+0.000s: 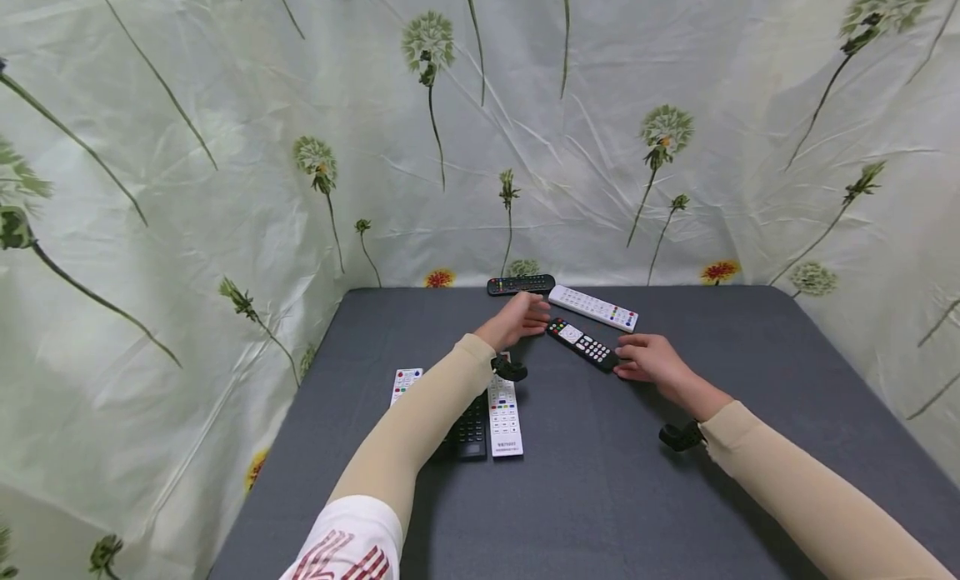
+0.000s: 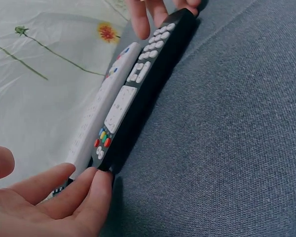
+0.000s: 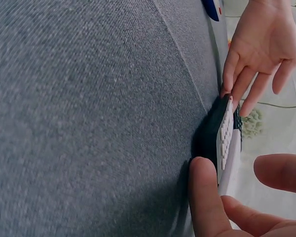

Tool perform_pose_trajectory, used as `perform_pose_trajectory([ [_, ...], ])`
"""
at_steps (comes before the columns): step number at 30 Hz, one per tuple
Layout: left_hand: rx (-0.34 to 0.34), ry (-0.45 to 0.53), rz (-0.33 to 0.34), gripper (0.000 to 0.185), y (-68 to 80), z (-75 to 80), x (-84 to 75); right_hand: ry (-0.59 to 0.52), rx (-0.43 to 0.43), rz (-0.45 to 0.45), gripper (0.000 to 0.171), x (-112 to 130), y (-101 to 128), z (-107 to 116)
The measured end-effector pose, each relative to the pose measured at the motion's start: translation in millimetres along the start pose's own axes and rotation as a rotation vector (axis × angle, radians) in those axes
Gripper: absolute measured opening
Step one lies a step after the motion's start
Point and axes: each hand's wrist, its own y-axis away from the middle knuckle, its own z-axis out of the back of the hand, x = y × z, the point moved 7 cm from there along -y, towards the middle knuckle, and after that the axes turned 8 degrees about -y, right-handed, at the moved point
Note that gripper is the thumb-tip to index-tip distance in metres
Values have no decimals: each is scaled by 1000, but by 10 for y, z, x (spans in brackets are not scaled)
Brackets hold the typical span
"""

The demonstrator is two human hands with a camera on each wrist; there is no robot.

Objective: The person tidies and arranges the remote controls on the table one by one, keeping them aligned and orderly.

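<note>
A black remote (image 1: 582, 343) with white and coloured keys lies slanted on the grey table (image 1: 615, 480), one hand at each end. My left hand (image 1: 538, 318) reaches to its far end, and straight fingertips (image 2: 91, 190) touch that end while the thumb stays apart. My right hand (image 1: 628, 357) pinches the near end, thumb (image 3: 202, 195) on one side and fingers on the other. In the left wrist view the black remote (image 2: 143, 84) runs up to the right hand's fingers (image 2: 140, 19). A white remote (image 1: 592, 307) lies just behind it.
Another black remote (image 1: 520, 284) lies at the table's back edge against the flowered cloth wall (image 1: 225, 188). Near my left forearm lie a white remote (image 1: 405, 383), a black one (image 1: 471, 432) and a second white one (image 1: 505, 415).
</note>
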Motion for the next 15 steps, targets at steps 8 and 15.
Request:
perform_pose_trajectory([
  [8, 12, -30, -12, 46, -8, -22, 7, 35, -4, 17, 48, -10, -3, -28],
  [15, -7, -40, -20, 43, -9, 3, 15, 75, 12, 62, 46, -14, -30, -75],
])
